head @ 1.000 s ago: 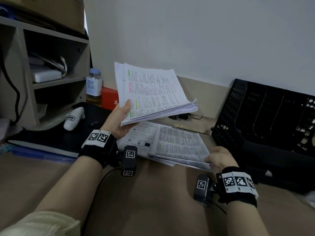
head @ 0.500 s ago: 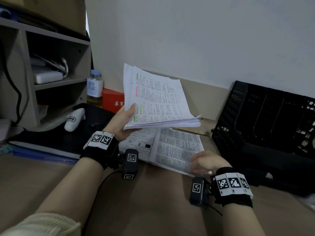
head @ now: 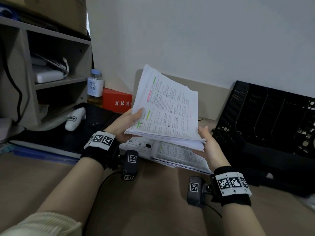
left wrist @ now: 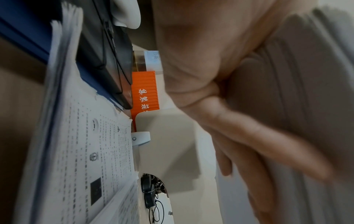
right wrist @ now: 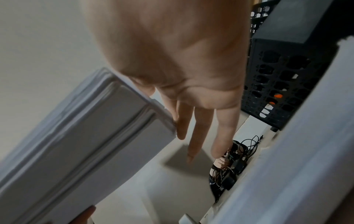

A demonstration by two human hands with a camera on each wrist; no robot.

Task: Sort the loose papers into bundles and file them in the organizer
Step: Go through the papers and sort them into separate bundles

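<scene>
A thick bundle of printed papers is held tilted above the counter. The left hand grips its left edge, thumb on top. The right hand, fingers straight, supports its lower right corner. Beneath lie more loose papers. At three o'clock stands the black mesh organizer; what its slots contain I cannot tell. At ten o'clock a labelled bottle holds amber liquid beside a red box.
</scene>
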